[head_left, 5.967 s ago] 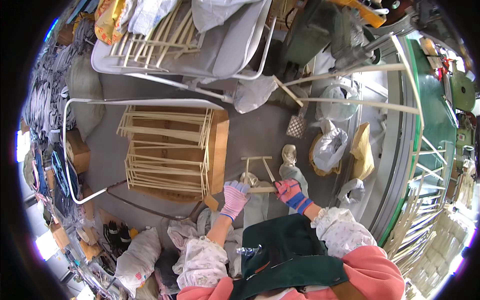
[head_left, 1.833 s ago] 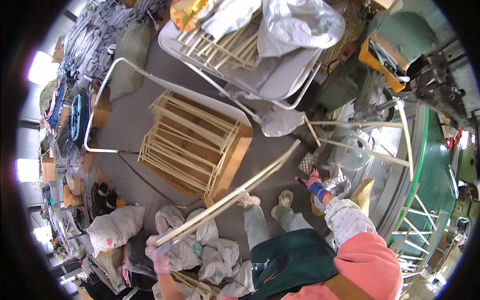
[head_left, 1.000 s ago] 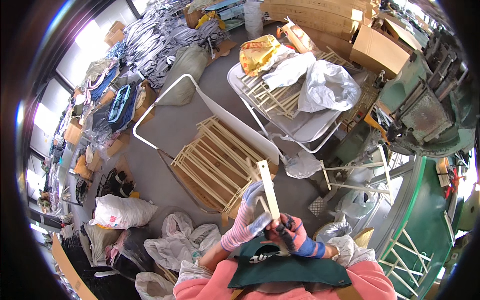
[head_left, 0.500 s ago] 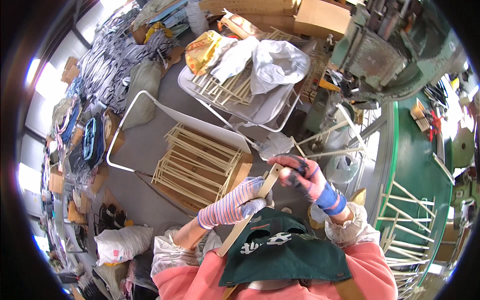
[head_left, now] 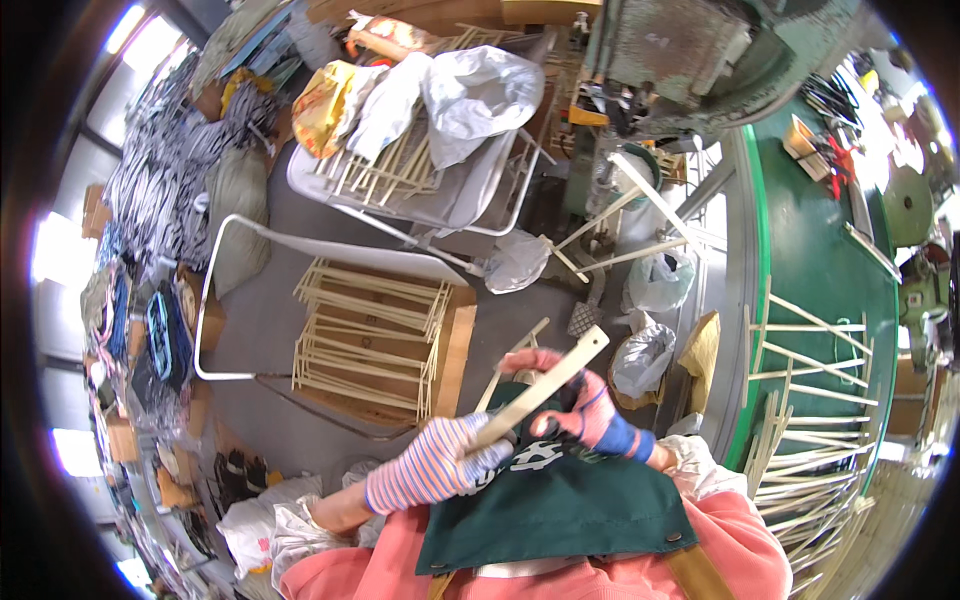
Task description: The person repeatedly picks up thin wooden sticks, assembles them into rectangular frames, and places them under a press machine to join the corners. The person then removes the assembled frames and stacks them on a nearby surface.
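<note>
My left hand (head_left: 435, 468), in a striped glove, is closed round the lower part of a cream wooden strip (head_left: 545, 388). A small hole shows near the strip's raised end, which tilts up to the right. My right hand (head_left: 592, 415), in a pink glove with dark patches and a blue cuff, is beside it. Its thumb and fingers are apart, with some fingers passing behind the strip; any contact there is hidden. A thinner pale stick (head_left: 512, 360) shows just beyond, its lower part covered. My dark green apron (head_left: 560, 510) lies below both hands.
Ahead to the left, several cream stick frames (head_left: 370, 335) lie on cardboard by a white metal frame (head_left: 210, 300). Farther off, bags (head_left: 480, 100) cover more sticks. A green machine (head_left: 690, 60) stands ahead right. Frames lie on the green table (head_left: 815, 250); a lined bin (head_left: 640, 360) is nearby.
The view has shifted to the right. The strip has come lower, and my right hand has moved from its holed end down beside its middle. My left hand still holds it.
</note>
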{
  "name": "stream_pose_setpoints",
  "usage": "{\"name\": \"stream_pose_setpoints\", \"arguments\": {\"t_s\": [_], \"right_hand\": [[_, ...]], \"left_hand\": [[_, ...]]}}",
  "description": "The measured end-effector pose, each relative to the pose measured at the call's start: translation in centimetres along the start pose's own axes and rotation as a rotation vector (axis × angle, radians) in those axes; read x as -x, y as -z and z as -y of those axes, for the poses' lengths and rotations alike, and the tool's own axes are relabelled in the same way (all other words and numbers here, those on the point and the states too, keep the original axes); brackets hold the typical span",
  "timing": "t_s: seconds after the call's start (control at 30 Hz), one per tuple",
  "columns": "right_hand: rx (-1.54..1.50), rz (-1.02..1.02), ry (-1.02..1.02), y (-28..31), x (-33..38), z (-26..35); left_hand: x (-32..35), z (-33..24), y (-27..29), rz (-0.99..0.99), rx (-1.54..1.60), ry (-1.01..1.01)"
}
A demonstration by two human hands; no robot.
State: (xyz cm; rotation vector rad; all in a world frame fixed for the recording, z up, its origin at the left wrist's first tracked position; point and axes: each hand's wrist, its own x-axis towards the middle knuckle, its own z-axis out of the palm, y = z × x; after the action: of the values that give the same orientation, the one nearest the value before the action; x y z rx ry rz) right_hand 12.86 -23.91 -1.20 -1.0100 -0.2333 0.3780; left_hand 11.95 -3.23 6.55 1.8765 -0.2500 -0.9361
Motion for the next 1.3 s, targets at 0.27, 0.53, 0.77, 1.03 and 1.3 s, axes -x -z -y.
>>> {"name": "stream_pose_setpoints", "arguments": {"t_s": [0.27,0.53,0.77,1.03,1.3], "right_hand": [[0.135,-0.118,0.216,1.2,2.6,1.5],[-0.294,-0.214,0.245,4.2,2.9,2.8],[0.012,-0.103,-0.145,9.2,3.1,7.0],[-0.063,-0.132,-0.253,11.4,1.2,7.6],[-0.054,-0.148,-0.445,12.5,4.3,7.9]], "left_hand": [[-2.5,0.1,-4.2,-0.187,-0.351,-0.350],[-3.6,-0.5,-3.9,-0.180,-0.577,-0.413],[-4.5,-2.2,-2.0,0.020,-0.300,-0.210],[-4.7,-1.3,-8.3,0.139,0.213,-0.164],[-5.9,2.9,-14.0,-0.023,-0.103,-0.252]]}}
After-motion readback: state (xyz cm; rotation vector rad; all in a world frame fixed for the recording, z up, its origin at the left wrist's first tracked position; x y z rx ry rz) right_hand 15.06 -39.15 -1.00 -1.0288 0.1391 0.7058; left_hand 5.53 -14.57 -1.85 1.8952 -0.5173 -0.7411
